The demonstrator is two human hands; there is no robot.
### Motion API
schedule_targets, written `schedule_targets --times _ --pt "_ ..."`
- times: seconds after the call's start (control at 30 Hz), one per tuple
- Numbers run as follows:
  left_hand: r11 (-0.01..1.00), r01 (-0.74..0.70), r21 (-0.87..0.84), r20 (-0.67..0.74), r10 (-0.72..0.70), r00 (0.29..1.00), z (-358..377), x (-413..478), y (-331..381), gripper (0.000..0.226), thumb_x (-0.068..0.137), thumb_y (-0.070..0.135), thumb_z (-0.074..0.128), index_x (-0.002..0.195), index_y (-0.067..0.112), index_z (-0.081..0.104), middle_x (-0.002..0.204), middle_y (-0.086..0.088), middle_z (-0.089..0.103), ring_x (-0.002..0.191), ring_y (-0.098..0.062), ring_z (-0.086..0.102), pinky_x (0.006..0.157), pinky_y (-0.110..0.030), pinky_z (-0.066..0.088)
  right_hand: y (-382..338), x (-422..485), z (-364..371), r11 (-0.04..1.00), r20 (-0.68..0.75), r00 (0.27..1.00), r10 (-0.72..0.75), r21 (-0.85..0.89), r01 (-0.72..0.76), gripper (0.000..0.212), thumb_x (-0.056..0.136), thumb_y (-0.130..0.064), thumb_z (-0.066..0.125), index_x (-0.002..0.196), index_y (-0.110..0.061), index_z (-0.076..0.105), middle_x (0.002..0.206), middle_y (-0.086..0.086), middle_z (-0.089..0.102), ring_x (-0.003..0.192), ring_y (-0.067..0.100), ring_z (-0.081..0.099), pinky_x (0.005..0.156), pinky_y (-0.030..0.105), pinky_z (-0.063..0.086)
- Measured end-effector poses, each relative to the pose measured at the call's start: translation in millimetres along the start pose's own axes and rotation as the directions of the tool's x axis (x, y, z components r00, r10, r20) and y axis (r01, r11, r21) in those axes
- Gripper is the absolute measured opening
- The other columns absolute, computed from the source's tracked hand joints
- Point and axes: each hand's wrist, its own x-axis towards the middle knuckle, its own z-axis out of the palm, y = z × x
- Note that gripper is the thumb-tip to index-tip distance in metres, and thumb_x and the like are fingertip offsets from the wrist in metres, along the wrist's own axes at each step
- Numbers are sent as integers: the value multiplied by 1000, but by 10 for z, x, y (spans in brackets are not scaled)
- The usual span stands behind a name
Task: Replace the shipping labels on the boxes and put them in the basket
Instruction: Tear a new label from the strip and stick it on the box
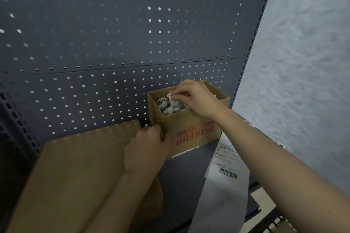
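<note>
A small open cardboard box [191,130] printed MAKEUP in red stands on the shelf against the pegboard, holding several crumpled paper labels [167,104]. My right hand [197,100] hovers over its opening and pinches a crumpled label scrap [170,94] between fingertips. My left hand [149,145] grips the box's near left corner. A large flat cardboard box [75,176] lies on the shelf at lower left, partly under my left forearm. A strip of white shipping labels with a barcode [228,173] hangs to the right of the small box.
A dark grey pegboard wall [113,43] backs the shelf [185,176]. A slotted upright [246,66] runs along its right edge, with a pale textured wall [303,62] beyond. Light floor and a dark grid show at bottom right.
</note>
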Motion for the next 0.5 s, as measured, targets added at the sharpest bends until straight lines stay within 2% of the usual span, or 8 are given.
schedule_targets --times 0.1,0.17,0.23,0.33,0.4,0.5 --pt "1000 -5 -12 -23 4 1000 -42 -27 40 31 93 47 49 78 22 59 78 5 60 74 -21 61 69 -38 55 22 -6 -7 999 19 999 37 -17 -36 25 98 -18 54 118 -18 69 105 -8 48 95 6 50 87 22 42" --pt "1000 -17 -25 -17 17 1000 -43 -49 44 31 94 45 49 76 22 58 73 7 58 69 -17 60 67 -37 55 27 -7 -25 996 -11 1000 -15 -93 14 26 97 -14 57 120 -18 69 104 -8 53 97 7 51 89 25 44" --pt "999 -18 -38 -5 18 1000 -42 -84 48 28 93 42 50 74 22 58 69 9 56 66 -14 58 63 -34 53 23 -4 -47 994 -71 996 -52 -99 45 24 93 -17 63 115 -19 71 103 -7 62 94 7 57 89 28 49" --pt "997 -52 -59 6 53 999 -32 -153 91 26 92 37 52 73 22 58 68 9 57 64 -14 58 61 -35 53 33 -5 -49 998 -118 992 -44 -53 38 13 89 -19 69 100 -16 77 97 -8 65 87 7 61 87 32 52" --pt "997 -64 -47 21 65 998 -20 -197 144 24 92 36 52 73 21 58 70 8 58 66 -15 58 61 -34 52 39 -24 -29 996 -74 996 -58 -71 53 14 91 -22 68 101 -17 77 99 -7 63 90 9 60 88 35 52" --pt "994 -102 -51 64 105 992 29 -263 221 22 92 35 53 77 22 62 74 9 61 68 -13 60 61 -32 53 1 -73 -41 993 5 997 -82 -79 82 21 96 -22 60 112 -16 73 103 -6 59 93 10 57 89 33 50"
